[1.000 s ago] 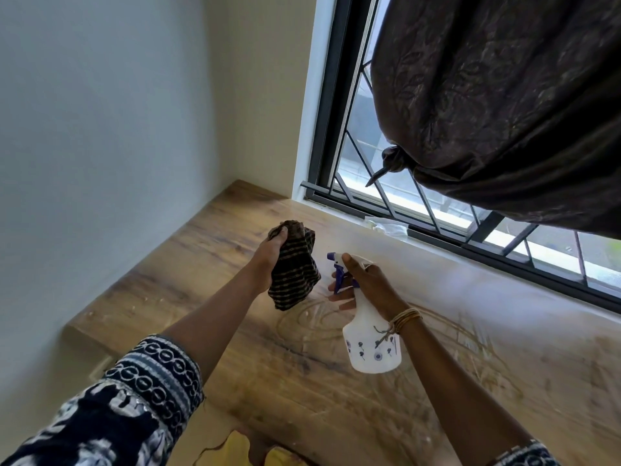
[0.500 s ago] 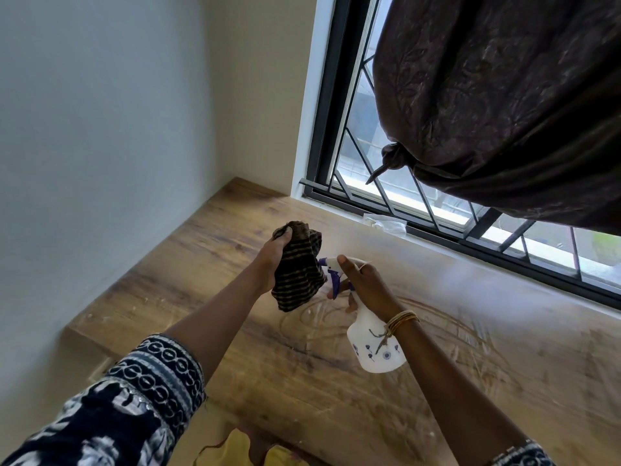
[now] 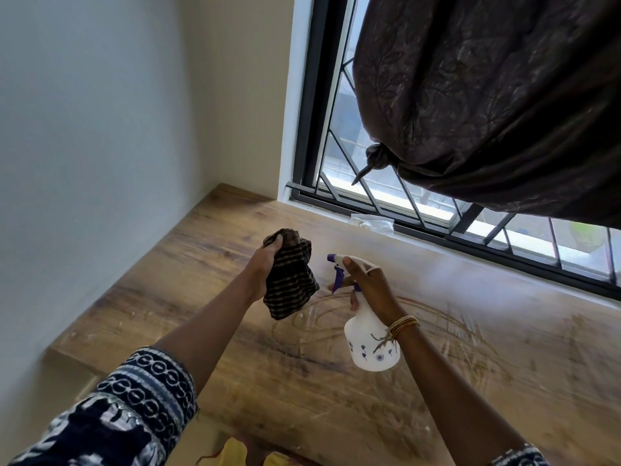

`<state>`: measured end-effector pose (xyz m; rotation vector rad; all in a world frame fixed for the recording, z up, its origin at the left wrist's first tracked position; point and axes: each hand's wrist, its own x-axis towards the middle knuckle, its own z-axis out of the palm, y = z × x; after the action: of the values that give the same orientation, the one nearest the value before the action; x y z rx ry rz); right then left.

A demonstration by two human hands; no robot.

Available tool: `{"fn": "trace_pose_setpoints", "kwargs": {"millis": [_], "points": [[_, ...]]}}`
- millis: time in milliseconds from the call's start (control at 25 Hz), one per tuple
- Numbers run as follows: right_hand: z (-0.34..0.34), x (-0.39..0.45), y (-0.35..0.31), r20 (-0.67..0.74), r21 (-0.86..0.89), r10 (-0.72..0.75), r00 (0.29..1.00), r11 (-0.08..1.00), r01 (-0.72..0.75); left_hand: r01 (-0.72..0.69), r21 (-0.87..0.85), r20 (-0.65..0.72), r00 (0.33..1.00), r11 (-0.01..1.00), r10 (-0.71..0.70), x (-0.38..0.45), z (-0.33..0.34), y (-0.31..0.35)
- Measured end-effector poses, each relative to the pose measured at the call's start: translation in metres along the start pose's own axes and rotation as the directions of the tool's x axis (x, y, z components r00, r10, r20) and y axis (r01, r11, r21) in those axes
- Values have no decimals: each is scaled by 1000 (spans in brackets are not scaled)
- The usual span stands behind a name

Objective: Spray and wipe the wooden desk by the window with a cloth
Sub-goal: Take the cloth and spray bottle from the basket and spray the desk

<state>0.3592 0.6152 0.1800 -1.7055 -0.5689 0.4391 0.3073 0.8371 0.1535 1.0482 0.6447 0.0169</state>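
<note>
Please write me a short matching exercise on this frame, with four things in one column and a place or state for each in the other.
Things:
1. striped cloth
2. spray bottle
3. curtain
4. wooden desk

Places or states:
A. knotted up at the window
B. marked with swirling wipe streaks
C. gripped by the right hand
D. bunched in the left hand

Pairs: 1-D, 2-C, 3-A, 4-B

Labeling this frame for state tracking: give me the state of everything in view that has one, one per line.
left hand: grips the cloth, held above the desk
right hand: grips the spray bottle, fingers at the trigger
cloth: bunched, hanging, off the desk
spray bottle: lifted, tilted, nozzle toward the cloth
desk: streaked with curved wipe marks
curtain: gathered and knotted, window partly uncovered
</note>
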Motion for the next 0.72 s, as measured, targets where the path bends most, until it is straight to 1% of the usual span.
{"fn": "trace_pose_setpoints", "kwargs": {"millis": [160, 240, 360, 440, 480, 600, 720], "points": [[-30, -9, 0, -196, 53, -36, 980, 997, 48, 16, -6, 28, 999, 1000, -15, 2, 9, -4], [-43, -12, 0, -265, 106, -46, 963, 991, 77, 19, -4, 23, 1000, 1000, -19, 2, 17, -6], [-55, -17, 2, -309, 202, -29, 951, 975, 95, 17, 18, 21, 1000, 1000, -18, 4, 28, -10], [-58, -17, 5, -343, 291, 37, 939, 954, 68, 24, 36, 12, 1000, 999, -24, 6, 31, -12], [-59, -17, 7, -357, 304, 53, 933, 951, 62, 29, 39, 8, 1000, 999, -30, 7, 32, -13], [-62, -20, 12, -400, 254, 28, 916, 964, 81, 46, 53, 8, 999, 998, -46, 8, 34, -17], [-65, -24, 18, -454, 284, 53, 890, 955, 87, 51, 68, 11, 999, 996, -52, 8, 35, -22]]}}
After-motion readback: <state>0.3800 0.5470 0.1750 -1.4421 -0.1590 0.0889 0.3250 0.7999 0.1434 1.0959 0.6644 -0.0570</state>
